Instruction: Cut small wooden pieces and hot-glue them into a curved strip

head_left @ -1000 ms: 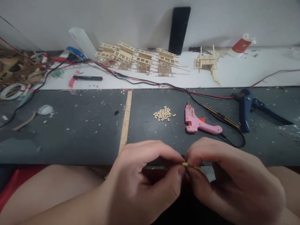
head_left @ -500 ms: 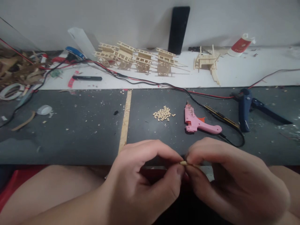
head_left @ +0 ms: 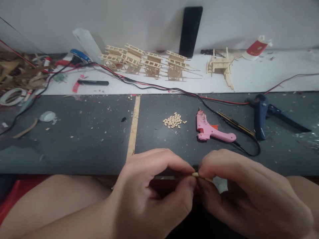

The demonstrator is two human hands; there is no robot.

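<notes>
One dark bench top (head_left: 74, 149) lies before you, with a pink glue gun (head_left: 211, 131) and a pile of tiny wood bits (head_left: 174, 120) on it. Your left hand (head_left: 149, 189) and right hand (head_left: 246, 196) both pinch one small wood stick (head_left: 199, 175), which lies side to side between your fingertips, over the bench's front edge.

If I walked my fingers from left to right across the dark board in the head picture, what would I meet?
A whitish blob → a pale wooden strip → a pile of tiny wood pieces → a pink hot glue gun → a blue-handled hand tool
</notes>
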